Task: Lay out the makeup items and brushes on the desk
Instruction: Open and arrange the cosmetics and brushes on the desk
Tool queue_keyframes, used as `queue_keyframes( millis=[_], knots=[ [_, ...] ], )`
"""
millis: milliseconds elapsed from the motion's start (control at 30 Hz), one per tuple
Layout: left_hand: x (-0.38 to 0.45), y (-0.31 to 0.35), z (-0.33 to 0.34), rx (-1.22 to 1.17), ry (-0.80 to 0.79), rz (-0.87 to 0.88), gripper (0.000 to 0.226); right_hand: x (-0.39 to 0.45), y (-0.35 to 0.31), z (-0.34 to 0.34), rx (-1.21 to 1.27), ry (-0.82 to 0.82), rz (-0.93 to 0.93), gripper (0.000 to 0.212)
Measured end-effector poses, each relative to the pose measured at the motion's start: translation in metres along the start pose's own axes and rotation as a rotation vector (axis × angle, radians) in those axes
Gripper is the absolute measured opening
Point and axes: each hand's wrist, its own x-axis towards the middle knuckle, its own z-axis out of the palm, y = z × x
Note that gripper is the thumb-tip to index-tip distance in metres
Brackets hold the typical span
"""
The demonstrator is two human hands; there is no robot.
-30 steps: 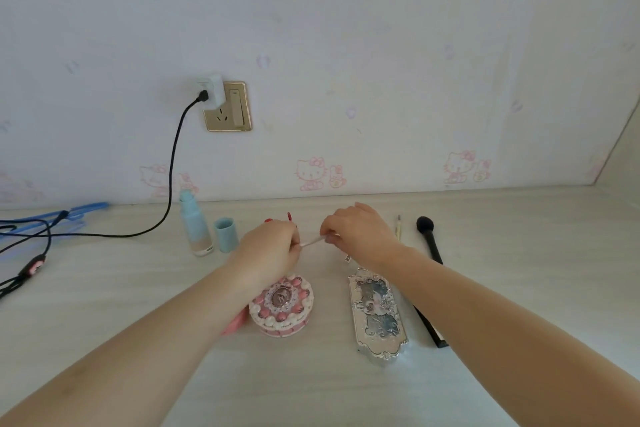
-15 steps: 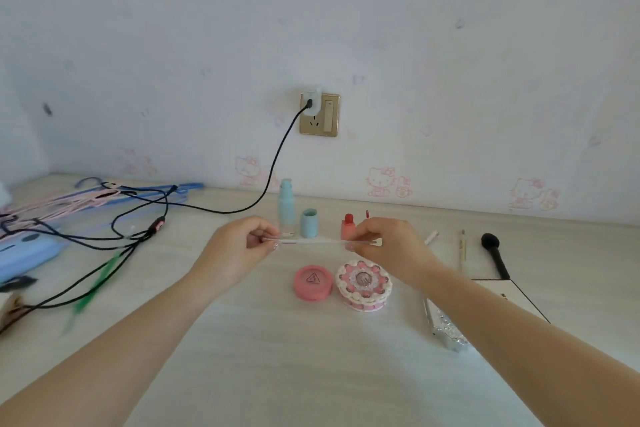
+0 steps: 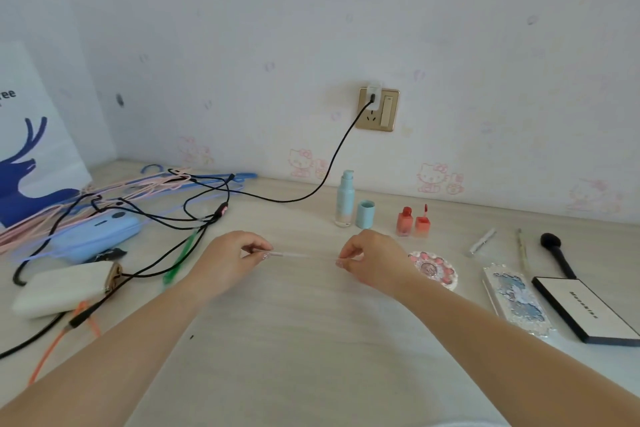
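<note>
I hold a thin pale stick-like makeup tool (image 3: 298, 255) level above the desk, my left hand (image 3: 228, 262) pinching one end and my right hand (image 3: 372, 262) pinching the other. Behind stand a light blue bottle (image 3: 345, 199), its blue cap (image 3: 365, 214) and two small red lip tint bottles (image 3: 412, 221). To the right lie a round pink flowered compact (image 3: 437, 270), a silver ornate palette (image 3: 517, 302), a black-and-white flat palette (image 3: 585, 308), a black brush (image 3: 556, 253), a thin brush (image 3: 523, 250) and a silver tube (image 3: 482, 242).
Left side of the desk holds tangled black cables (image 3: 173, 218), pink and blue hangers (image 3: 138, 187), a blue case (image 3: 93, 236), a white pouch (image 3: 62, 288) and an orange cord (image 3: 52, 350). A bag with a blue deer (image 3: 31, 156) leans at the far left. A wall socket (image 3: 378, 109) holds a plug.
The view has swung left, revealing more cables and the bag. My hands have drawn apart along the thin stick and moved left, away from the compacts.
</note>
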Motion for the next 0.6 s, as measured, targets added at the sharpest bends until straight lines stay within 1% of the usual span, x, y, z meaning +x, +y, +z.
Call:
queue_keyframes(
  millis=[133, 300, 600],
  knots=[
    [0.006, -0.006, 0.000, 0.050, -0.053, -0.004, 0.011, 0.005, -0.001, 0.008, -0.134, -0.027, -0.046, 0.020],
    [0.014, -0.013, 0.008, 0.053, -0.068, 0.005, 0.032, 0.009, 0.005, 0.016, -0.212, -0.042, -0.036, 0.018],
    [0.016, -0.021, 0.013, 0.087, -0.069, -0.016, 0.033, 0.014, 0.009, 0.022, -0.271, -0.040, -0.073, 0.018]
  ],
)
